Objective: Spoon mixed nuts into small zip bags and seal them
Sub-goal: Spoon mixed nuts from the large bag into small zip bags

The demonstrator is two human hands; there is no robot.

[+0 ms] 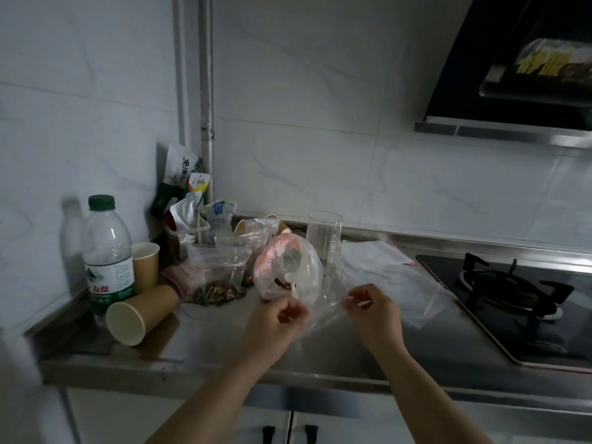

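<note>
Left hand (282, 312) and right hand (371, 307) both over the steel counter (224, 341), fingers curled, each pinching one side of a clear small zip bag (323, 310) stretched between them just above the counter. Just behind the hands, a bigger pink-rimmed bag (288, 270) stands open with nuts (282, 285) at the bottom and a white spoon (290, 280) inside. Left of it, another clear bag of nuts (217, 277). More flat zip bags (394, 270) lie right, beside the gas stove (512, 296). Paper cup (141, 312) tipped on its side at left, water bottle (107, 254) upright behind it. Empty glass (324, 237) and snack packets (185, 187) near the wall.
</note>
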